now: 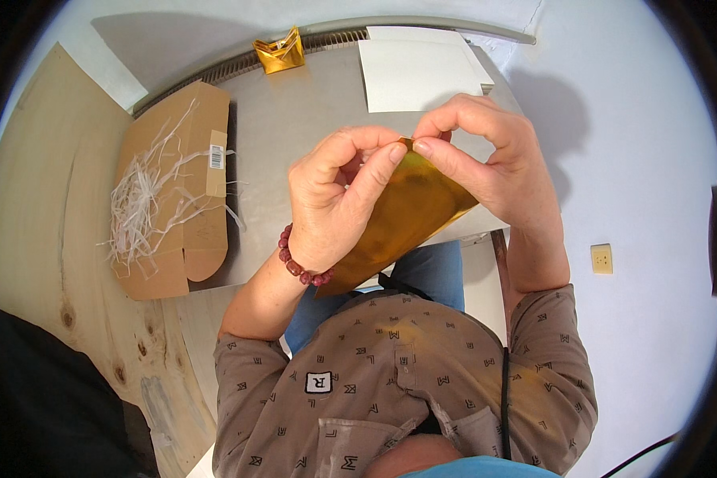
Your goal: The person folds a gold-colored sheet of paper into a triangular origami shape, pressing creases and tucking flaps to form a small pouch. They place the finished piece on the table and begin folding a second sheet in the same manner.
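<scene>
Between my two hands hangs a shiny gold foil sheet (398,207), pinched along its top edge. My left hand (334,187), with a dark red bead bracelet at the wrist, grips it between thumb and index finger. Close beside it, my right hand (486,155) pinches the same edge, thumb toward me. The thumbs nearly meet at the sheet's top. Its lower part slants down to the left behind my left wrist, partly hidden. A folded gold foil piece (280,52) with pointed corners stands at the far side of the grey table (283,103).
White sheets (398,76) lie in a stack at the far right of the table. On the left rests a brown cardboard box (207,191) with white paper strips (147,199) spilling over it. A wooden panel (48,183) rises at the left; a socket (601,259) is on the right wall.
</scene>
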`<action>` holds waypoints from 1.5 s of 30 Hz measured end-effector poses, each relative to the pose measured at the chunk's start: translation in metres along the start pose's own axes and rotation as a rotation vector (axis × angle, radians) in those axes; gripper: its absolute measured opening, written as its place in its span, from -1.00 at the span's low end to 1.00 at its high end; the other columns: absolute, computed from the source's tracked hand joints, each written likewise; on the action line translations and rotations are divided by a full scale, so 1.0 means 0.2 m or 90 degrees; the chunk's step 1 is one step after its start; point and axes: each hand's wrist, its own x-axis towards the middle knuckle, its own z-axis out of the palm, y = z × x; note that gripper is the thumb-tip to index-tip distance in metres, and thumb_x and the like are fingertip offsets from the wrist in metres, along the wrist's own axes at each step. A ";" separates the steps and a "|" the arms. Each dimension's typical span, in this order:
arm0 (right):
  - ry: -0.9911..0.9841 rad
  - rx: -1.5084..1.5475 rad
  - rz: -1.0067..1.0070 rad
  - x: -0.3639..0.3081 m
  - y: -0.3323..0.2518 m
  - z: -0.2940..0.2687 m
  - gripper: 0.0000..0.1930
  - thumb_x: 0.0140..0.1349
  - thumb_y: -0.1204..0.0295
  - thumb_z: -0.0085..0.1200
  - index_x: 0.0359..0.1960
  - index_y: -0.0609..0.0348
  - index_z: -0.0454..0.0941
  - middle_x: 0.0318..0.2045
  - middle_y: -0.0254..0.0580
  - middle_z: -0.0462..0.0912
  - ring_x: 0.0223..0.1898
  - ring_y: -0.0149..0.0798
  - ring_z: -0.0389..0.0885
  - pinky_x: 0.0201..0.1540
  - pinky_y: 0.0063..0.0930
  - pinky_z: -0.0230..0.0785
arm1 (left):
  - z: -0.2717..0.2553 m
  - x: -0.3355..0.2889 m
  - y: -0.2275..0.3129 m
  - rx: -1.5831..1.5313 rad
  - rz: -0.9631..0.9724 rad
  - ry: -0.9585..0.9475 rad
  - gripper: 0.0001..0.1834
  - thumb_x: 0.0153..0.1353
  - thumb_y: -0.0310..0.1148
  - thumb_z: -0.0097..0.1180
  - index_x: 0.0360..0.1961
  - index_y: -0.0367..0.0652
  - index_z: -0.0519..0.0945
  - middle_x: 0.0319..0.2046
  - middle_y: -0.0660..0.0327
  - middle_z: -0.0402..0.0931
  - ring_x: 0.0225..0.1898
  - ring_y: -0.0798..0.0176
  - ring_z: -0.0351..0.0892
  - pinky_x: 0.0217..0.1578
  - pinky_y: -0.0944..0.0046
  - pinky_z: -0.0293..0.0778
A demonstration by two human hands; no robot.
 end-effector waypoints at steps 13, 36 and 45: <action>-0.019 0.001 0.036 -0.01 0.00 -0.01 -0.95 0.26 0.61 0.28 -0.28 0.24 0.67 -0.33 -0.27 0.72 -0.24 -0.29 0.62 -0.02 -0.39 0.41 | -0.01 0.00 0.02 -0.060 -0.092 -0.033 -0.85 0.39 -0.55 0.36 -0.05 -0.27 0.73 -0.23 0.37 0.72 -0.22 0.58 0.64 -0.20 0.50 0.57; 0.135 0.124 0.050 -0.12 0.18 -0.06 -0.92 0.42 0.61 0.20 -0.15 0.16 0.69 -0.21 -0.48 0.68 -0.23 -0.57 0.58 -0.13 -0.64 0.44 | -0.28 -0.01 -0.05 0.072 -0.149 -0.195 -0.88 0.42 -0.49 0.32 -0.07 -0.25 0.75 -0.19 0.32 0.75 -0.16 0.48 0.67 -0.03 0.40 0.59; 0.335 0.175 -0.004 -0.27 0.33 -0.15 -0.85 0.54 0.64 0.07 -0.02 0.31 0.68 -0.10 -0.31 0.73 -0.16 -0.55 0.59 -0.03 -0.67 0.44 | -0.58 -0.15 -0.06 0.055 -0.210 -0.058 -0.90 0.43 -0.46 0.35 -0.11 -0.23 0.73 -0.23 0.36 0.71 -0.15 0.53 0.62 -0.04 0.44 0.55</action>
